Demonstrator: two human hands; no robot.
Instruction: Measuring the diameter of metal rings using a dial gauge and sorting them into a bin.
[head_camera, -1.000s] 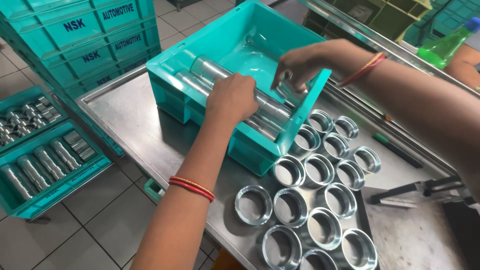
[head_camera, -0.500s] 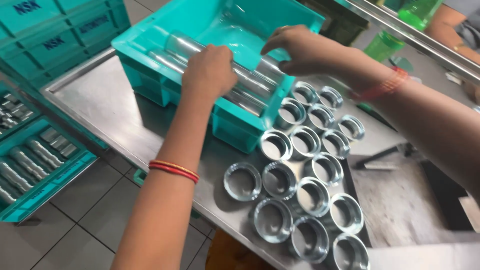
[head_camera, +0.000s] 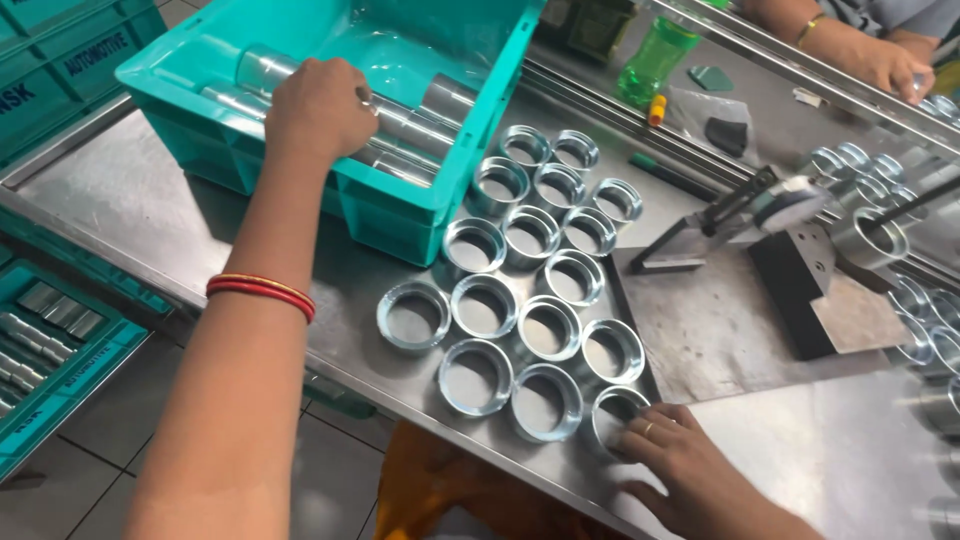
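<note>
My left hand (head_camera: 320, 105) reaches into a teal plastic crate (head_camera: 400, 215) and curls over one of several long metal tubes (head_camera: 415, 125) lying inside. Red bangles circle that wrist. My right hand (head_camera: 680, 465) lies at the table's near edge. Its fingers are spread and touch the nearest of several short metal rings (head_camera: 620, 410). The rings (head_camera: 545, 330) stand in rows on the steel table (head_camera: 130, 200), right of the crate.
A dial gauge on a dark stand (head_camera: 790, 250) sits on a grey plate (head_camera: 720, 330) to the right, with more rings (head_camera: 870, 235) behind it. A green bottle (head_camera: 660, 55) and another person's hand (head_camera: 880, 60) are at the back. Teal crates of parts (head_camera: 50, 350) stand on the floor at left.
My right hand has come out of the crate and dropped to the front ring near the table edge. My left hand stays on the tubes.
</note>
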